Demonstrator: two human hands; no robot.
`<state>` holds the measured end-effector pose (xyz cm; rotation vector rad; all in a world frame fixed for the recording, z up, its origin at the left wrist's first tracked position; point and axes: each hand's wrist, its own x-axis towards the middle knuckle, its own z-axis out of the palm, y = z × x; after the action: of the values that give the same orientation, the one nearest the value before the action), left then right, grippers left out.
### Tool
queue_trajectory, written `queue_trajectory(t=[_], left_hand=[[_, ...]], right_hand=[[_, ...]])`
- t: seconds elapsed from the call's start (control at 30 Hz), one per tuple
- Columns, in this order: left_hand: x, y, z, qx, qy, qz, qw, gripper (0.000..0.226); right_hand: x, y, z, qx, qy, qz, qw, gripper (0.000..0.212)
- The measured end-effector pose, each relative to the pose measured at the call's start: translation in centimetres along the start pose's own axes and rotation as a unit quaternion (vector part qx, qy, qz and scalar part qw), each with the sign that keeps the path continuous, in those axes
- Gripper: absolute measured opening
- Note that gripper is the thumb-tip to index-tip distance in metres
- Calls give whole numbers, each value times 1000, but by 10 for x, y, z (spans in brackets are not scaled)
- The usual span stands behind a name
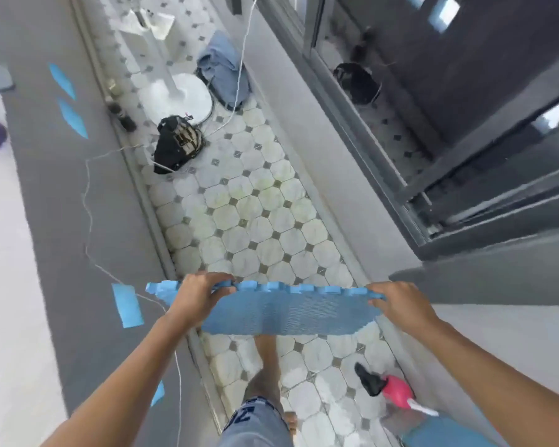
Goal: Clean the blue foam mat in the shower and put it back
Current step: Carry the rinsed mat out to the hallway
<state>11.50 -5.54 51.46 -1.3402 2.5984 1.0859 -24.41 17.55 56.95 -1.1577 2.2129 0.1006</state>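
1. Head view looks steeply down a narrow strip of tiled floor (265,214), and the blue foam mat (291,312) is held in the air over it, above the person's bare foot (265,372) and just ahead of the body.
2. The mat's long axis runs left to right across the view, square to the corridor; its toothed far edge faces away from the person and the textured face tilts up toward the camera.
3. The left hand (197,296) is closed on the mat near its left end, fingers curled over the far edge, so a short stub of mat sticks out past it.
4. The right hand (399,301) is closed on the right end in the same way, fingers wrapped over the toothed edge.
5. Both hands sit level, well apart, with neither nearer to the mat than the other; the 2 forearms reach forward and converge slightly, elbows bent.
6. No shower can be made out here; judging by this, the mat is being carried, and any turn toward the dark doorway (465,140) on the right would swing the right end first.
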Motion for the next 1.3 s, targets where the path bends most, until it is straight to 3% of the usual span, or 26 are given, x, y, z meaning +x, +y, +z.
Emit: queue_trajectory(t=[0.2, 0.33, 0.67, 0.83, 0.93, 1.07, 1.2, 1.3], left_hand=[[13, -52, 17, -58, 37, -133, 989, 15], [20, -72, 38, -78, 25, -176, 981, 20], [95, -87, 87, -87, 37, -191, 977, 22], [178, -124, 106, -76, 123, -222, 964, 23], [220, -156, 120, -54, 88, -227, 968, 24], [251, -179, 145, 25, 103, -249, 963, 31], [278, -180, 156, 172, 74, -288, 939, 43], [303, -176, 155, 186, 30, -293, 937, 61]], right_hand=[[93, -48, -14, -75, -59, -64, 993, 22], [143, -60, -5, -90, -81, -90, 989, 17], [259, -31, 38, -98, -95, -80, 987, 28], [385, -41, 48, -136, -59, -163, 976, 5], [454, -54, 57, -200, -95, -180, 958, 21], [492, -62, 80, -135, -33, -220, 966, 41], [521, -55, 95, -139, 40, -254, 956, 31], [544, -52, 106, -148, 80, -240, 956, 31]])
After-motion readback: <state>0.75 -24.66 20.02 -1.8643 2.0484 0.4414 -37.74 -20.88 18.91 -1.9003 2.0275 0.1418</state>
